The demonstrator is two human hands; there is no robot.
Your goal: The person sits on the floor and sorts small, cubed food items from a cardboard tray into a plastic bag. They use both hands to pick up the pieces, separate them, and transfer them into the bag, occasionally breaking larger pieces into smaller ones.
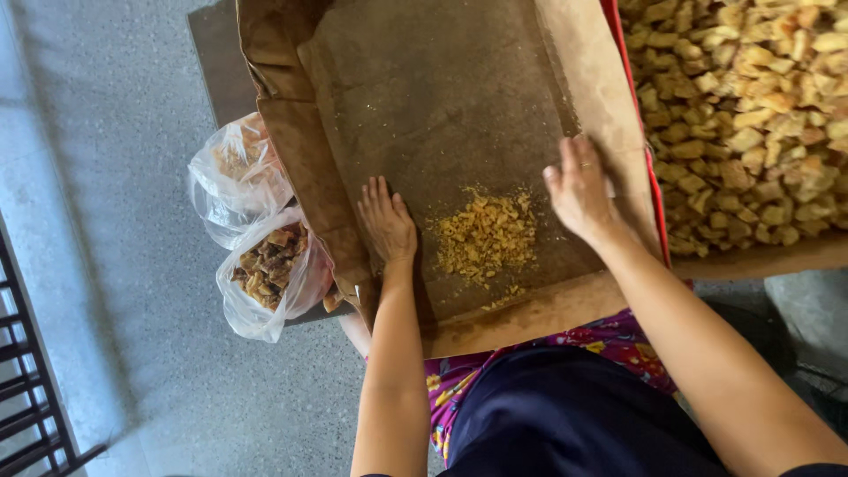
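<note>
cardboard box (424, 97) holds golden crumbs (486, 237) between flat, empty-gripped left hand (386, 223) and right hand (579, 190)

Box floor (424, 106) open ahead, crumb pile (486, 237) between hands, walls flanking

Two hands, left (385, 223) and right (579, 190), two clear plastic bags (238, 172) (269, 274), two paper-lined boxes (442, 97) (795, 256), one crumb pile (486, 237)

Both hands lie open in a paper-lined cardboard box (424, 88): the left hand (386, 221) flat beside a small heap of golden crumbs (486, 237), the right hand (580, 190) against the box's right wall.
</note>
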